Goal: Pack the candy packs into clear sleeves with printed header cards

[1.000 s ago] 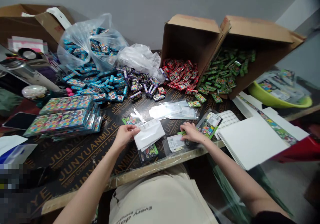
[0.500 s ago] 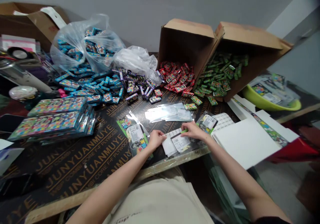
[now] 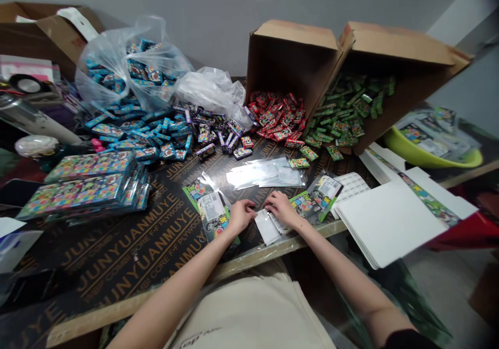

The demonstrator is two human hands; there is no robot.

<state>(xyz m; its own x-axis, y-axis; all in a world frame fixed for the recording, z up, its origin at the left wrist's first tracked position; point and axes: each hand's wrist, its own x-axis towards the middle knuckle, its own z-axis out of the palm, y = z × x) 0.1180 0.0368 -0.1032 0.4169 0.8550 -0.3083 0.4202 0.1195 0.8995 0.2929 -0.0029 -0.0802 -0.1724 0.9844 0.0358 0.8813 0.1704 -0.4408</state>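
While the left forearm [image 3: 191, 276] and the right forearm [image 3: 339, 266] slant inward over the front edge [image 3: 97, 315] of the table [image 3: 163, 245], the hands meet near its middle, just apart. The left hand [image 3: 241, 218] has its fingers bent and brought together with the thumb at the upper left corner of a white paper [image 3: 267, 229]; the right hand [image 3: 281, 209] arches over that paper's upper right part, fingertips down (whether either one grips it, I cannot tell). The paper lies close to the front edge, between the hands.

Left of the left hand lies a printed packet [image 3: 210, 208]; farther left, a broad stretch of dark, lettered tabletop reaches to the stacked packs [image 3: 86, 188] by the left side. Room is tighter elsewhere: clear sleeves [image 3: 265, 175] lie just beyond the fingers, small red boxes [image 3: 278, 120] heap toward the back edge, and another printed pack [image 3: 327, 190] sits beside the right wrist, with white cards [image 3: 390, 219] jutting past the front edge.
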